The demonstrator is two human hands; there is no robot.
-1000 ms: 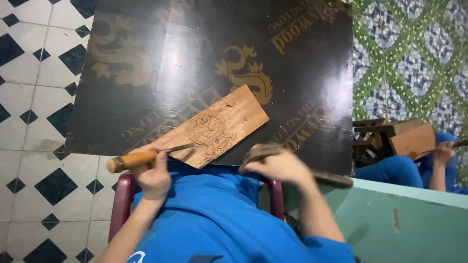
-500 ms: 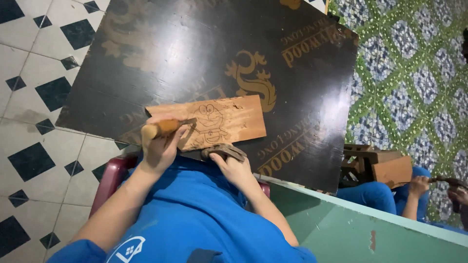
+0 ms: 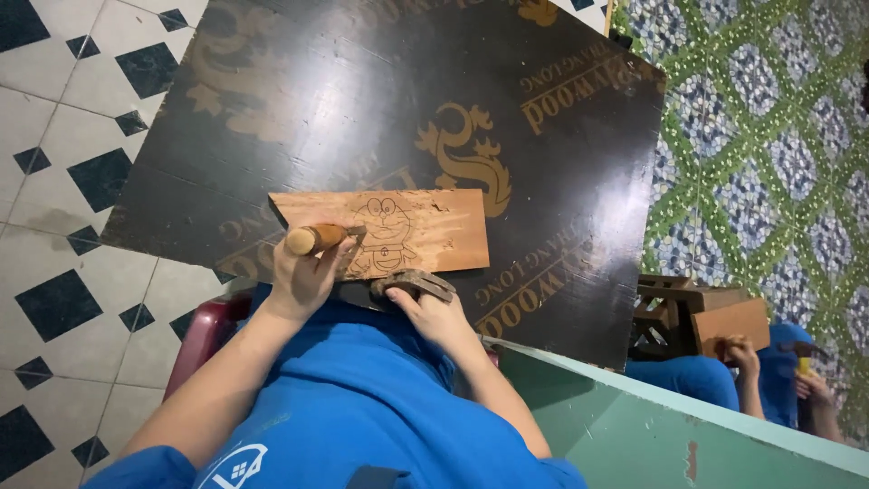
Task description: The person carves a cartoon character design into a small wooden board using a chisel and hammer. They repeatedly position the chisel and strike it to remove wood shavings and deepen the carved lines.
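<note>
Left hand (image 3: pixel 303 272) closed around wooden handle of a chisel (image 3: pixel 317 238), blade tip resting on the wooden plank (image 3: pixel 389 231), near the cartoon figure drawn on it. Held low and slanted, probably so that the edge bites along the drawn line. Right hand (image 3: pixel 430 308) wrapped around a wooden mallet (image 3: pixel 412 282), kept just beside the plank's near edge, close to the chisel handle. Plank lying flat on the dark board surface (image 3: pixel 362 100), pulled close to the body over the lap, likely for steady pressure.

Chisel blade mostly covered by the fingers; exact contact point hard to see. Mallet head partly hidden under the hand. Maroon seat (image 3: pixel 204 340) only partly visible. At right, another person's hands (image 3: pixel 751 358) on a wooden block (image 3: pixel 729 321), tools unclear.
</note>
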